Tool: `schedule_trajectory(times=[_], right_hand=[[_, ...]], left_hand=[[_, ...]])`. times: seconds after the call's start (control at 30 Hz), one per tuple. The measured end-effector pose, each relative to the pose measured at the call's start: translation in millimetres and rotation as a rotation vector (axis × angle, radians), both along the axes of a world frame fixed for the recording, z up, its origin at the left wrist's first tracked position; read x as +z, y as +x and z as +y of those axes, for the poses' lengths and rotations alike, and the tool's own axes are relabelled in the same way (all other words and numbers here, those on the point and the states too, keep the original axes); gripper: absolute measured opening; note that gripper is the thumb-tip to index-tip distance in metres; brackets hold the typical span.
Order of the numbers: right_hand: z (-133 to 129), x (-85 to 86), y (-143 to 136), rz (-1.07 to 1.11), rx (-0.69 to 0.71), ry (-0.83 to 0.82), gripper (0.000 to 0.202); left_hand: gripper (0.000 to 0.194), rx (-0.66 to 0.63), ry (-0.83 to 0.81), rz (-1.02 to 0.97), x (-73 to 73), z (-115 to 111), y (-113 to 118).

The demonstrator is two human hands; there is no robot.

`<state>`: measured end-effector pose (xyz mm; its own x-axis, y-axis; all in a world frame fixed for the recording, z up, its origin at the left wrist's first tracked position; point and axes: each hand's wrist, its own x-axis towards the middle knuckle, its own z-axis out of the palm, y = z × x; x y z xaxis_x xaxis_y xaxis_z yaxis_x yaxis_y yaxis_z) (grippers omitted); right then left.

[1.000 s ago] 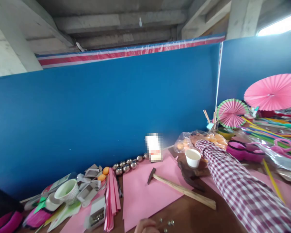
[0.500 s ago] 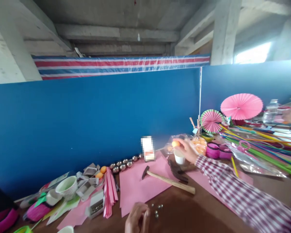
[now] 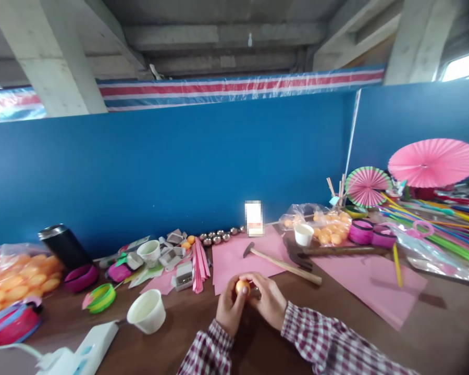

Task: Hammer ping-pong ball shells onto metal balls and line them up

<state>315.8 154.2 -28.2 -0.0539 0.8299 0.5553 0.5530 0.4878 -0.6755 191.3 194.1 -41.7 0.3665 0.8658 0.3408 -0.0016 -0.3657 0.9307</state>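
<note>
In the head view, an orange ping-pong ball (image 3: 242, 287) is held low over the brown table. My left hand (image 3: 230, 307) is closed round it, with the thumb across its front. My right hand (image 3: 271, 302) meets it from the right, fingers bent over the ball's top and side; a small greyish spot beside those fingers is too small to make out. Just beyond both hands lie a wooden-handled hammer (image 3: 285, 264) and pink paper sheets (image 3: 230, 268). The tabletop directly under my hands is hidden.
A white cup (image 3: 304, 235) stands by a bag of orange balls (image 3: 330, 229). On the left are another white cup (image 3: 146, 311), a power strip (image 3: 96, 349), a black bottle (image 3: 64, 245) and a larger ball bag (image 3: 19, 276). A blue partition (image 3: 187, 161) runs behind.
My right hand has come back from the white cup with the orange ball, and my left hand now grips it too. The view has swung left. The small metal balls no longer show on the table.
</note>
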Motion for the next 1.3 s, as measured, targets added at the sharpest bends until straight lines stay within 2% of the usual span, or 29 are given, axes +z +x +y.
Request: schedule_trajectory(times=[0.13,0.23,0.33,0.43,0.57,0.67,0.8,0.93,1.17,1.3], right_hand=[[4,-1.7,17,-0.057,-0.027,0.064,0.042],[9,-0.7,42,-0.088,-0.145,0.100,0.025],[14,-0.1,67,-0.132,-0.248,0.028,0.020],[15,1.5,79,-0.271,-0.216,-0.054,0.019],[13,4.0,75,-0.427,-0.074,-0.121,0.022],[12,1.5,68,-0.456,-0.051,-0.145,0.021],[11,-3.6,58,-0.466,-0.016,-0.119,0.019],[9,-3.5,52,-0.473,0.025,-0.093,0.019],[11,-6.4,52,-0.424,-0.002,-0.110,0.019],[12,-9.5,51,-0.424,-0.018,-0.092,0.020]], left_hand=[[0.038,0.076,-0.083,-0.011,-1.0,1,2],[0.036,0.128,-0.208,-0.059,-1.2,2,2],[0.033,0.180,-0.274,-0.100,-0.5,3,1],[0.040,0.204,-0.297,-0.111,1.4,4,-1],[0.051,0.162,-0.313,-0.178,3.5,1,-2],[0.049,0.091,-0.371,-0.279,0.6,2,-3],[0.046,0.075,-0.399,-0.317,-7.0,6,-2],[0.045,0.073,-0.331,-0.235,-9.8,7,-1],[0.034,0.102,-0.080,-0.119,-9.5,8,0],[0.040,0.057,-0.128,-0.159,-12.9,10,2]])
